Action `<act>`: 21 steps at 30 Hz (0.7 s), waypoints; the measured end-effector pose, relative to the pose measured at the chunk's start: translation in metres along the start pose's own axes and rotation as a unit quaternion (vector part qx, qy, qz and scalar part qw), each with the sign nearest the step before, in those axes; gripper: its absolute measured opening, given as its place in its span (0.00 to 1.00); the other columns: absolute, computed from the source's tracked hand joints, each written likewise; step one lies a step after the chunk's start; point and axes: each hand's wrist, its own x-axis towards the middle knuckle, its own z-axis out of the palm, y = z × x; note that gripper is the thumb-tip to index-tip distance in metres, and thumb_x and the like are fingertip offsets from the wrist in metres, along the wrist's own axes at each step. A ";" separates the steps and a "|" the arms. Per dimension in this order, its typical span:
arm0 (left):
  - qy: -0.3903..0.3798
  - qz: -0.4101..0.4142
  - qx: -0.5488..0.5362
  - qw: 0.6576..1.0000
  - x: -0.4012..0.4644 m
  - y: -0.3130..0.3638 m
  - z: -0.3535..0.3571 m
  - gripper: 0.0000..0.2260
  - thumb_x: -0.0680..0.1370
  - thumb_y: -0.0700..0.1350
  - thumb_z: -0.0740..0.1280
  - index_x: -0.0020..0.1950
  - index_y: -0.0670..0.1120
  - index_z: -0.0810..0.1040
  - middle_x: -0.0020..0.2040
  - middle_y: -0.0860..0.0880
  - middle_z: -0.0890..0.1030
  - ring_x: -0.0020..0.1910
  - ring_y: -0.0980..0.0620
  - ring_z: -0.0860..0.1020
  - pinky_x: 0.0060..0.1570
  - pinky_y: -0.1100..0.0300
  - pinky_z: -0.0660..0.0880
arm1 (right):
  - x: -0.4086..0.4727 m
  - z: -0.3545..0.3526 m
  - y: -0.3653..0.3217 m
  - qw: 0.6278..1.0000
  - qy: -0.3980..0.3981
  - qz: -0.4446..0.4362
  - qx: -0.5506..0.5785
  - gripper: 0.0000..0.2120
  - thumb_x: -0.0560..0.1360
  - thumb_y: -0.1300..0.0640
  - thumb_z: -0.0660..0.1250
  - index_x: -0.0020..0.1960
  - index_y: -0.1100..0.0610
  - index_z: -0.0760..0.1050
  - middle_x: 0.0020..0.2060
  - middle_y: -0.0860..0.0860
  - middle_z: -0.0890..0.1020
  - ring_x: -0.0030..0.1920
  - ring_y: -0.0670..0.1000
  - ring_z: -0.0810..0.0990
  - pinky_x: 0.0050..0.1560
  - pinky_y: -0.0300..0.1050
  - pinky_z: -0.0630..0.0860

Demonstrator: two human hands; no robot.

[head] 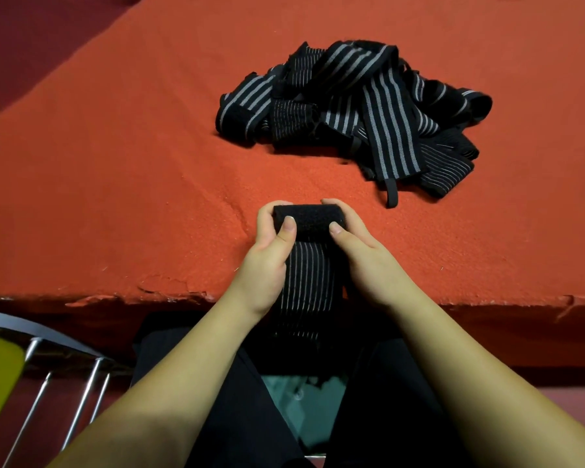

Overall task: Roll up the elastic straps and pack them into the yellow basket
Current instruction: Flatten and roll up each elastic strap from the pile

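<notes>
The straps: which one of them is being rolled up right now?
The strap gripped by both hands, left and right, at the table's near edge; its far end is already rolled. The others lie loose in the pile farther back.

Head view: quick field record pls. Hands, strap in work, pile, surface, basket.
left hand: grips roll's left end, thumb on top
right hand: grips roll's right end, thumb on top
strap in work: partly rolled, tail hangs off table edge
pile: loose striped straps, far right, untouched
surface: orange cloth
basket: yellow thing lower left, cannot confirm
</notes>
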 end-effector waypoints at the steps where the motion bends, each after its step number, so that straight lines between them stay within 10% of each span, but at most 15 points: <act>1: 0.002 0.004 0.007 1.000 0.000 0.000 0.002 0.07 0.81 0.55 0.58 0.57 0.55 0.68 0.49 0.55 0.77 0.47 0.60 0.76 0.50 0.62 0.73 | -0.001 0.001 -0.001 1.000 0.002 -0.005 -0.014 0.19 0.77 0.43 0.58 0.67 0.36 0.67 0.58 0.43 0.79 0.60 0.45 0.77 0.65 0.46 0.70; 14: -0.015 -0.055 -0.147 0.988 0.000 0.012 -0.005 0.14 0.79 0.37 0.62 0.61 0.51 0.76 0.53 0.48 0.80 0.49 0.49 0.80 0.51 0.53 0.80 | 0.001 -0.008 -0.008 0.978 -0.042 0.021 0.204 0.17 0.74 0.59 0.65 0.59 0.43 0.76 0.48 0.60 0.71 0.42 0.55 0.68 0.38 0.46 0.64; 21: -0.030 -0.052 -0.162 0.985 -0.002 0.010 -0.008 0.15 0.79 0.35 0.62 0.61 0.50 0.77 0.54 0.48 0.80 0.52 0.50 0.80 0.51 0.56 0.78 | -0.007 -0.006 -0.016 0.977 -0.041 0.005 0.210 0.09 0.78 0.60 0.62 0.56 0.50 0.72 0.33 0.43 0.78 0.30 0.42 0.75 0.32 0.36 0.72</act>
